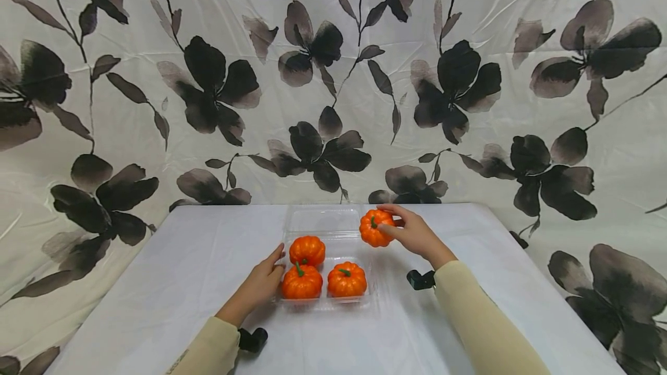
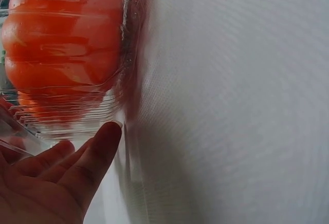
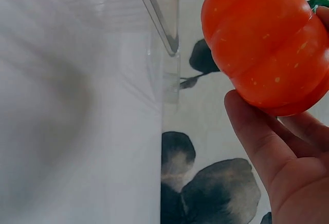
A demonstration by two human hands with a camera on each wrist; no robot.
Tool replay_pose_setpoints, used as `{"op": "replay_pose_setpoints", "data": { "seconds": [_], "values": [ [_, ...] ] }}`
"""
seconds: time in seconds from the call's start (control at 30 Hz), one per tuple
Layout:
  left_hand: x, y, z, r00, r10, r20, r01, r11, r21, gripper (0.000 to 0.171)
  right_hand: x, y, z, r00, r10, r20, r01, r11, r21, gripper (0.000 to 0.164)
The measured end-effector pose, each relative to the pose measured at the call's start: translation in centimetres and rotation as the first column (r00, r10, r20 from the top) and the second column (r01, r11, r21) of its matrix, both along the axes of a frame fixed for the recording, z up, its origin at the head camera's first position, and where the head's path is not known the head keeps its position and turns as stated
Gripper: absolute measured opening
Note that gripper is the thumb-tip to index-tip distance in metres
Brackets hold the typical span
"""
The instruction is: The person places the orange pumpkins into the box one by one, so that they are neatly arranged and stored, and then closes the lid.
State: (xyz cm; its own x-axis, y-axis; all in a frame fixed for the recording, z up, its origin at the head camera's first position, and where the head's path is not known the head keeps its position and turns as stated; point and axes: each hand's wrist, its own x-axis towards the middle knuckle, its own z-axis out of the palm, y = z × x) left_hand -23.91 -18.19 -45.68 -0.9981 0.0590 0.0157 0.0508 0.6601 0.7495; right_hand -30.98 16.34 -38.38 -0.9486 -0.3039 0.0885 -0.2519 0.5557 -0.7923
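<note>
My right hand [image 1: 414, 235] grips a small orange pumpkin [image 1: 376, 228] with a green stem, fingers and thumb on its sides. It is raised above the right back part of a clear plastic clamshell box [image 1: 324, 305]. Inside the box sit a front left pumpkin [image 1: 302, 282], a front right pumpkin [image 1: 347, 280] and a back left pumpkin [image 1: 307, 250]. At the box's left side is my left hand [image 1: 260, 281]; in the left wrist view its straight fingers [image 2: 95, 165] touch the ribbed plastic wall. The right wrist view shows fingertips under the held pumpkin [image 3: 267, 44].
The box's transparent lid [image 1: 323, 220] lies folded back toward the table's far edge. A white cloth covers the table [image 1: 208, 259]. Behind it hangs a curtain [image 1: 385, 149] with dark flowers. Each wrist carries a small black camera, such as the right one [image 1: 420, 280].
</note>
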Motion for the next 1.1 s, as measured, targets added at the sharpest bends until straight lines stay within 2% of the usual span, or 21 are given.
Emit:
{"op": "replay_pose_setpoints", "data": {
  "seconds": [0.47,0.67,0.9,1.1],
  "values": [
    [0.1,0.0,-0.1,0.999,0.015,0.042,-0.015,1.0,0.003,0.06,-0.2,-1.2,0.5,0.999,0.037,0.001,-0.037,0.999,0.019,0.05],
    [0.1,0.1,-0.1,0.999,0.018,0.04,-0.018,1.0,0.002,0.06,-0.4,-1.7,0.5,0.996,0.081,-0.034,-0.081,0.997,0.016,0.047],
    [0.0,0.1,-0.3,0.999,0.019,0.041,-0.019,1.0,0.001,0.059,-0.6,-2.2,0.4,0.997,0.08,-0.013,-0.079,0.997,0.018,0.043],
    [0.0,0.0,-0.4,0.999,0.019,0.031,-0.019,1.0,0.004,0.06,-0.6,-2.8,0.7,0.994,0.099,-0.034,-0.098,0.995,0.032,0.042]
  ]
}}
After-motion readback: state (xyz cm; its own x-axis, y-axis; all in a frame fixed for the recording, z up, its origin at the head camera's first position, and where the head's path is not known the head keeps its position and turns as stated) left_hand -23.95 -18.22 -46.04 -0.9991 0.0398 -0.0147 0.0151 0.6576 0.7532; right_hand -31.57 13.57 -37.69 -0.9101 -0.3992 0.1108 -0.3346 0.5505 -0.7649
